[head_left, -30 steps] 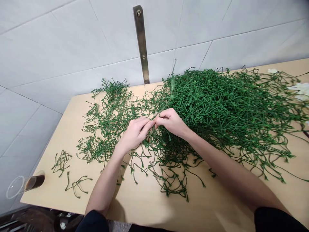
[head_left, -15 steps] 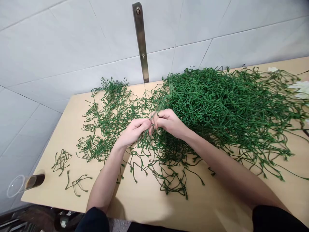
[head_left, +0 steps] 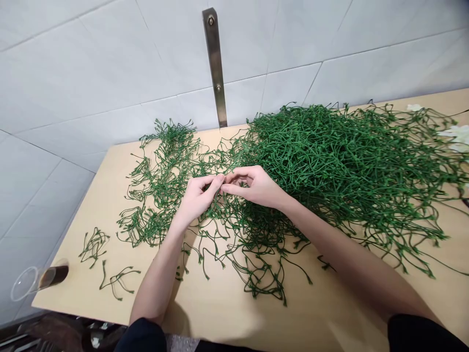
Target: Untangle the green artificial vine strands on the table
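Note:
My left hand (head_left: 200,198) is closed in a pinch, thumb against fingers, with a bit of green plastic stem showing dimly at its tips. Meeting it from the right, my right hand (head_left: 254,186) has thumb and forefinger curved together, their tips against the left fingertips. What the right fingers hold, if anything, is hidden. Both hands are just above the tabletop, over loose green plastic stems (head_left: 161,183) with small forked ends. A large heaped pile of the same stems (head_left: 330,156) lies beside my right hand and behind its forearm.
On the wooden table (head_left: 88,195), small groups of stems (head_left: 94,245) lie at the left. A clear plastic cup with dark liquid (head_left: 54,276) is at the left edge. White artificial flowers (head_left: 456,137) lie at the far right. A metal bar (head_left: 215,63) is fixed to the tiled wall behind.
The strand that stood up from my right fingers no longer shows. My right fingers have straightened somewhat and moved slightly left, and my left hand has shifted a little left.

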Demonstrator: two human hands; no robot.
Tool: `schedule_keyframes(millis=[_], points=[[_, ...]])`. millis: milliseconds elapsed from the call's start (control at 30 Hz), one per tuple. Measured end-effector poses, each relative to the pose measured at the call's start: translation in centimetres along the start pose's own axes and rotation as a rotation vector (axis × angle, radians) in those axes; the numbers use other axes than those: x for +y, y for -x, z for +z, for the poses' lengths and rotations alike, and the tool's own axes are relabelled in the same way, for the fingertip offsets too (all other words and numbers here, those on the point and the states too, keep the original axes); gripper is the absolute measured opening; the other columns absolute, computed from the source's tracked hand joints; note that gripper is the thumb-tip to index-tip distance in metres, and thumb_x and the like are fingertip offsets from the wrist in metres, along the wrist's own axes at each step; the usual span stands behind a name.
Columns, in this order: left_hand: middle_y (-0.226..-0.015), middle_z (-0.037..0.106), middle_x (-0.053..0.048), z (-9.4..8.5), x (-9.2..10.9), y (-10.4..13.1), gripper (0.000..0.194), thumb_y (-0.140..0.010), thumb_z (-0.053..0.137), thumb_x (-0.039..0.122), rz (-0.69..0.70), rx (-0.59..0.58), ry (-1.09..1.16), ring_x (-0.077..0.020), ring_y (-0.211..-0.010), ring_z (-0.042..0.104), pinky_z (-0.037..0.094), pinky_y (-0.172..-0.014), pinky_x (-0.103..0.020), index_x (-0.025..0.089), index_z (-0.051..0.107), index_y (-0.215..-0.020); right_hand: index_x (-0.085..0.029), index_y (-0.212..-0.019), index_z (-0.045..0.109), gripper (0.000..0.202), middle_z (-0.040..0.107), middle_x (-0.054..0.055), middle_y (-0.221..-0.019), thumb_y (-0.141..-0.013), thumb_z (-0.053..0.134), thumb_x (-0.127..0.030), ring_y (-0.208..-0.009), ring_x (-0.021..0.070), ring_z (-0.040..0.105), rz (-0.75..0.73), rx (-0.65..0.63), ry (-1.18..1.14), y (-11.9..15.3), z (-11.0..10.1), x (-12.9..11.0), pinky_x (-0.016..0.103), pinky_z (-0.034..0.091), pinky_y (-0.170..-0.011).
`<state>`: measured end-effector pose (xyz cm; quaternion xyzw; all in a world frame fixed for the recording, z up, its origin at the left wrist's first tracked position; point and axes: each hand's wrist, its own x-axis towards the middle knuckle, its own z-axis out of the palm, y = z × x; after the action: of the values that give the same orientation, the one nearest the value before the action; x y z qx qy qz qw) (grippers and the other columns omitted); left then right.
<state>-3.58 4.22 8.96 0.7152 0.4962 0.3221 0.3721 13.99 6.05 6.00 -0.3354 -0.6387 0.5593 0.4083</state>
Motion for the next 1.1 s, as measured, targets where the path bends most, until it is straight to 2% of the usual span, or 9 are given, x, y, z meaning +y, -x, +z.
schedule_keyframes(millis=[233,333,467,633,833,1100], points=[[-0.05,0.031,0.005,-0.09,-0.05,0.02,0.048,-0.096,0.044,0.044,-0.026,-0.03,-0.118,-0.0079,-0.049,0.027,0.022,-0.05,-0.026,0.016,0.046,-0.057,-0.015,-0.072,0.063,0.016,0.064,0.0,-0.076,-0.067,0.077,-0.022,-0.066,0.0098,0.055,0.065,0.018,-0.137,-0.2,0.02,0.3,0.027,0.046,-0.068],[-0.052,0.031,0.005,-0.02,-0.14,0.08,0.047,-0.097,0.044,0.041,0.035,-0.012,-0.149,-0.0079,-0.05,0.027,0.022,-0.051,-0.026,0.015,0.046,-0.058,-0.015,-0.074,0.065,0.02,0.064,-0.001,-0.073,-0.065,0.08,-0.026,-0.068,0.0106,0.058,0.123,0.02,-0.253,-0.18,-0.05,0.11,0.028,0.049,-0.072],[-0.053,0.029,0.004,0.27,-0.35,0.08,0.048,-0.097,0.045,0.038,0.13,0.04,-0.179,-0.0079,-0.051,0.025,0.022,-0.051,-0.026,0.016,0.038,-0.054,-0.015,-0.084,0.07,0.025,0.066,0.0,-0.073,-0.068,0.081,-0.03,-0.068,0.01,0.06,0.166,-0.019,-0.365,-0.14,0.04,0.2,0.027,0.05,-0.07],[-0.052,0.026,0.005,0.37,-0.47,0.04,0.05,-0.098,0.043,0.038,0.153,0.06,-0.176,-0.0079,-0.05,0.024,0.023,-0.051,-0.026,0.017,0.029,-0.055,-0.014,-0.075,0.068,0.032,0.066,-0.002,-0.072,-0.052,0.089,-0.024,-0.068,0.0098,0.061,0.226,0.02,-0.317,-0.27,0.03,0.32,0.027,0.051,-0.072],[-0.051,0.039,0.004,0.3,-0.25,0.11,0.049,-0.099,0.042,0.038,0.144,0.035,-0.194,-0.0079,-0.05,0.036,0.029,-0.053,-0.025,0.016,0.04,-0.055,-0.015,-0.071,0.07,0.025,0.068,-0.001,-0.069,-0.055,0.087,-0.025,-0.068,0.0106,0.062,0.201,0.055,-0.215,-0.46,0.0,0.34,0.026,0.052,-0.072],[-0.052,0.033,0.004,0.28,-0.41,0.12,0.05,-0.099,0.04,0.04,0.123,0.07,-0.252,-0.0085,-0.05,0.029,0.027,-0.054,-0.026,0.017,0.034,-0.055,-0.016,-0.081,0.077,0.024,0.073,0.002,-0.079,-0.061,0.084,-0.028,-0.074,0.0126,0.064,0.225,0.028,-0.324,-0.35,0.1,0.5,0.03,0.052,-0.076]])
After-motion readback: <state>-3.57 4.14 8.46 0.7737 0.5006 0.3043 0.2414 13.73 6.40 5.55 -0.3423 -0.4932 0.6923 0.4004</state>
